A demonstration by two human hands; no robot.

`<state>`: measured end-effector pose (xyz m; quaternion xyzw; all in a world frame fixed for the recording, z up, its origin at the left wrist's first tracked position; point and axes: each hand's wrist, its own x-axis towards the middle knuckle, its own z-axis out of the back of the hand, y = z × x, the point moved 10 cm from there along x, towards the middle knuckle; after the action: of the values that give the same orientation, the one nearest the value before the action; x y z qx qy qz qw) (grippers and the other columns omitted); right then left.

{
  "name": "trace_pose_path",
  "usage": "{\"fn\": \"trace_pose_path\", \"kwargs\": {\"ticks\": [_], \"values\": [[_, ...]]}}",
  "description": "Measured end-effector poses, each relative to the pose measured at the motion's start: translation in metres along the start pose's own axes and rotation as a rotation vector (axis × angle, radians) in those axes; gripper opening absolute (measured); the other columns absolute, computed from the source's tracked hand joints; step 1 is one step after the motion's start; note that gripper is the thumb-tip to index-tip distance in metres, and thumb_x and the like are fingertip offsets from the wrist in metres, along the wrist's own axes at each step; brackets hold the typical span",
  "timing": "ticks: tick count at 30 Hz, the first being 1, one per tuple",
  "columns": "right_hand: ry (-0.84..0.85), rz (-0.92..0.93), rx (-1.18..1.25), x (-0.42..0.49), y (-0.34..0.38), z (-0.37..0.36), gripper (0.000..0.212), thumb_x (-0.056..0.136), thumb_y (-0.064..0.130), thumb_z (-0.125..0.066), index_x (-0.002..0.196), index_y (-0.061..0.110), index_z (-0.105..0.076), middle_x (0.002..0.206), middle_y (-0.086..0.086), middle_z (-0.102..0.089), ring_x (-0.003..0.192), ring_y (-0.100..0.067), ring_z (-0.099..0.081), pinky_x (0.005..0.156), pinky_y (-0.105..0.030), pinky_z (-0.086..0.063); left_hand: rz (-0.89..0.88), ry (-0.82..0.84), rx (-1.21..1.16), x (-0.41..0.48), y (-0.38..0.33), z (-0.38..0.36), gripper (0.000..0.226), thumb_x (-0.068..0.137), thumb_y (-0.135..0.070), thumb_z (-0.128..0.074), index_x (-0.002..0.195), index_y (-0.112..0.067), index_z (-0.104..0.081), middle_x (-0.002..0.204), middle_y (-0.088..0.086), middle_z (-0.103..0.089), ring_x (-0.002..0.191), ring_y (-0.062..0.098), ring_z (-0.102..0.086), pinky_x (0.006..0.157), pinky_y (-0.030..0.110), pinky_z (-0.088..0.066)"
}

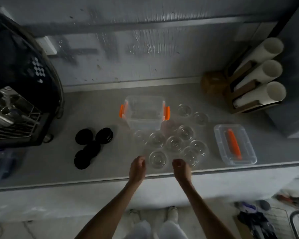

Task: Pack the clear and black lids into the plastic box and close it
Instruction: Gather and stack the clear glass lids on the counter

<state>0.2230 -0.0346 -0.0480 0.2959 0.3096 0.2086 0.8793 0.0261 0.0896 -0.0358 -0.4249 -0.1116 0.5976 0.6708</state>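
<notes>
A person stands at a grey counter, both bare arms stretched out over its near edge. The left hand and the right hand hover on either side of one round clear plastic lid that lies flat close to the edge. The fingers of both hands are curled loosely inward; neither grip has hold of anything, though the left fingertips are just beside the lid's rim.

Beyond that lid, more round clear plastic lids lie spread flat on the counter, some overlapping, and two more sit farther back to the right. Behind them stands the clear rectangular plastic box with orange side latches, open at the top; I cannot tell for sure if anything lies in it. Its clear flat cover with an orange handle lies apart on the counter to the right, near the edge.

To the left, well apart from the clear ones, round black plastic lids sit in a small cluster, some stacked and overlapping.

At the far left a dark machine with a metal grille stands on the counter. At the far right, three white tubes in a brown holder lean against the wall.
</notes>
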Motion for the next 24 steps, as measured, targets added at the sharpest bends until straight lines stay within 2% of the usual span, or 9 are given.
{"fn": "trace_pose_path", "kwargs": {"ticks": [2,5,8,12,15,18,20,22,24], "values": [[0.053,-0.040,-0.019,0.012,0.004,-0.018,0.022,0.091,0.017,-0.055,0.100,0.004,-0.072,0.104,-0.023,-0.072,0.102,-0.038,-0.067,0.076,-0.035,-0.048,0.046,0.011,0.038,0.016,-0.005,-0.013,0.028,0.095,-0.012,-0.047,0.115,-0.002,-0.063,0.119,0.019,-0.065,0.115,0.032,-0.059,0.097,0.037,-0.047],[0.110,-0.127,-0.022,0.016,0.010,-0.041,0.029,0.093,0.021,-0.054,0.114,0.007,-0.068,0.116,-0.017,-0.070,0.110,-0.034,-0.064,0.079,-0.031,-0.044,0.091,0.048,0.083,0.032,-0.011,-0.028,0.029,0.095,-0.013,-0.047,0.116,0.003,-0.061,0.119,0.024,-0.064,0.114,0.036,-0.059,0.095,0.039,-0.046],[0.095,-0.197,0.023,0.024,0.002,-0.051,0.027,0.093,0.018,-0.050,0.109,0.008,-0.069,0.112,-0.015,-0.071,0.105,-0.031,-0.065,0.082,-0.032,-0.047,0.089,0.057,0.091,0.041,-0.011,-0.041,0.036,0.095,-0.017,-0.052,0.125,0.000,-0.058,0.120,0.023,-0.066,0.112,0.036,-0.062,0.095,0.041,-0.050],[0.093,-0.243,0.096,0.025,-0.003,-0.057,0.027,0.091,0.020,-0.056,0.116,0.012,-0.063,0.119,-0.012,-0.066,0.109,-0.030,-0.061,0.090,-0.034,-0.046,0.157,0.066,0.021,0.046,0.002,-0.050,0.042,0.091,-0.013,-0.057,0.131,-0.002,-0.052,0.115,0.024,-0.066,0.108,0.038,-0.063,0.091,0.045,-0.053],[0.102,-0.217,0.205,0.035,-0.003,-0.057,0.032,0.088,0.016,-0.065,0.119,0.010,-0.066,0.120,-0.010,-0.069,0.109,-0.032,-0.066,0.098,-0.043,-0.051,0.178,0.082,-0.142,0.053,0.000,-0.046,0.025,0.087,-0.010,-0.063,0.109,0.000,-0.065,0.098,0.025,-0.071,0.091,0.039,-0.068,0.078,0.049,-0.058],[0.099,-0.192,0.283,0.052,0.011,-0.057,0.029,0.085,0.013,-0.068,0.114,0.009,-0.069,0.114,-0.010,-0.073,0.102,-0.033,-0.070,0.091,-0.051,-0.055,0.174,0.071,-0.205,0.071,-0.010,-0.032,0.019,0.084,-0.003,-0.061,0.102,-0.001,-0.067,0.101,0.021,-0.071,0.092,0.037,-0.068,0.081,0.048,-0.058],[0.088,-0.188,0.307,0.064,0.025,-0.059,0.028,0.084,0.013,-0.069,0.112,0.009,-0.070,0.110,-0.013,-0.074,0.101,-0.035,-0.070,0.090,-0.052,-0.055,0.108,0.013,-0.114,0.089,-0.020,-0.016,0.020,0.084,-0.001,-0.057,0.100,0.001,-0.068,0.104,0.020,-0.071,0.097,0.035,-0.066,0.085,0.040,-0.054],[0.050,-0.180,0.294,0.075,0.039,-0.060,0.023,0.084,0.013,-0.070,0.107,0.011,-0.070,0.106,-0.013,-0.075,0.103,-0.034,-0.069,0.091,-0.046,-0.054,0.028,-0.088,0.032,0.107,-0.027,0.002,0.023,0.085,0.002,-0.051,0.102,0.003,-0.067,0.105,0.023,-0.069,0.102,0.035,-0.063,0.090,0.038,-0.048],[-0.003,-0.179,0.250,0.084,0.048,-0.059,0.019,0.085,0.016,-0.069,0.104,0.014,-0.070,0.106,-0.011,-0.075,0.105,-0.032,-0.067,0.090,-0.037,-0.051,-0.042,-0.137,0.200,0.124,-0.032,0.011,0.032,0.089,0.000,-0.047,0.116,-0.001,-0.063,0.116,0.023,-0.064,0.111,0.036,-0.056,0.098,0.039,-0.040]]}}
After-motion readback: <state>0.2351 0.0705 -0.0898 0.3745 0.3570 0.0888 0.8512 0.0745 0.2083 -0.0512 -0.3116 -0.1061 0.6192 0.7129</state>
